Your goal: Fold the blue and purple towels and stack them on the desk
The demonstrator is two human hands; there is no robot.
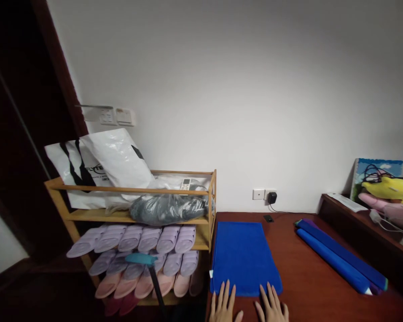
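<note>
Two hands are shown at the bottom edge of the view, laid palm-down on a dark wooden table (309, 277): the left hand (224, 306) and the right hand (272, 307), both with fingers spread and nothing gripped. Their fingertips touch or just overlap the near edge of a blue mat (243, 257), which lies flat directly ahead of them and runs away towards the wall. The work in hand is judged to be the handling of this mat from its near end, at the stage where the edge is being pressed or met; a grasp of that edge would be called for before any rolling or lifting. To the right of the hands, well apart, two rolled blue mats (339, 257) lie side by side. Beyond the flat mat, a small dark object (268, 218) and a plugged-in charger (272, 197) are seen near the wall. To the left, a wooden shoe rack (134, 217) holds rows of slippers (144, 250) and plastic bags (114, 158). Nothing is seen lying on the mat.
</note>
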